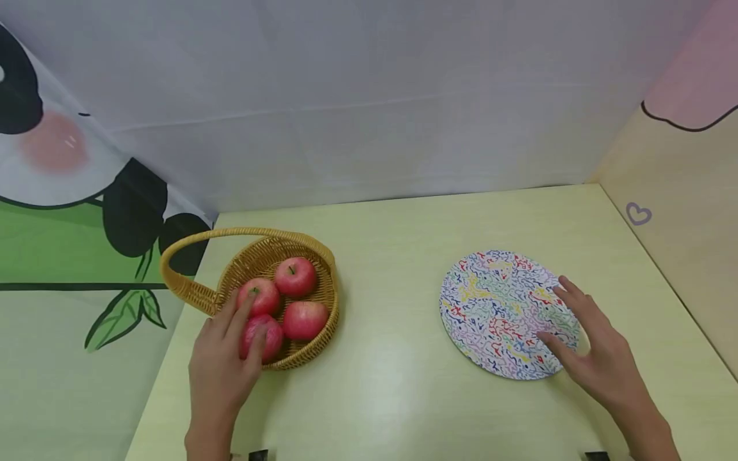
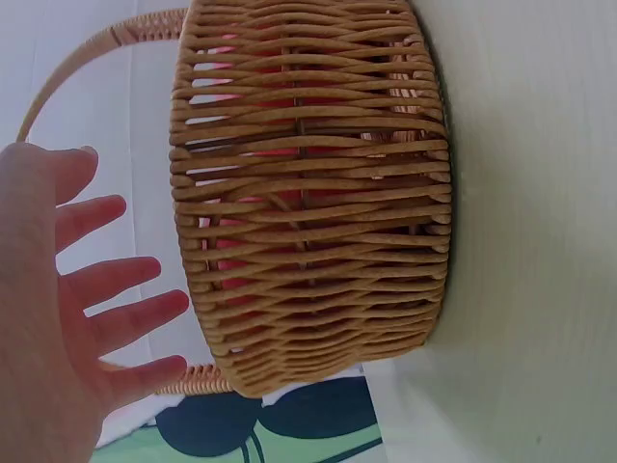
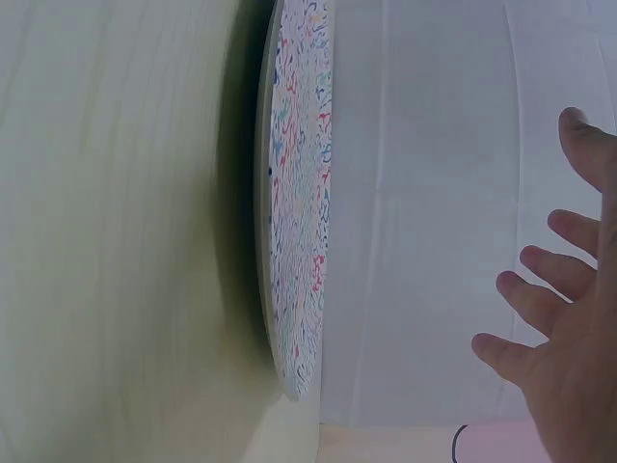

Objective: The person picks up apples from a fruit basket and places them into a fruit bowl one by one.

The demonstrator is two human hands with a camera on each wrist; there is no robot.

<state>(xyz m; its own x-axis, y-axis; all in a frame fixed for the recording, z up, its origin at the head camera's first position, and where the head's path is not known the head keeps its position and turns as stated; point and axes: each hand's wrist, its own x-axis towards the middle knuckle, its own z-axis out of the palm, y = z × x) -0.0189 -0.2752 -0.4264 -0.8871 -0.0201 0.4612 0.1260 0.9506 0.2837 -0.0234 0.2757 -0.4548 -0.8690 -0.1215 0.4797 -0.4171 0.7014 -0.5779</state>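
Note:
A brown wicker basket [image 1: 332, 320] with a tall arched handle [image 1: 254, 232] stands on the left of the table and holds several red apples [image 1: 296, 277]. My left hand [image 1: 225, 358] hovers over the basket's near left side, fingers spread above the nearest apples. In the left wrist view that hand [image 2: 67, 299] is beside the rim with relaxed fingers and grips nothing. On the right lies a round board [image 1: 501, 314] with a multicoloured squiggle pattern. Above its right edge floats my right hand [image 1: 599, 358], fingers apart, holding nothing; the right wrist view shows it [image 3: 569, 309] apart from the board.
The pale wooden table [image 1: 386, 269] runs back to a grey-white cloth [image 1: 369, 141]. A printed cloth [image 1: 69, 346] hangs along the left side. To the right rises a beige panel [image 1: 692, 256] with a small heart on it.

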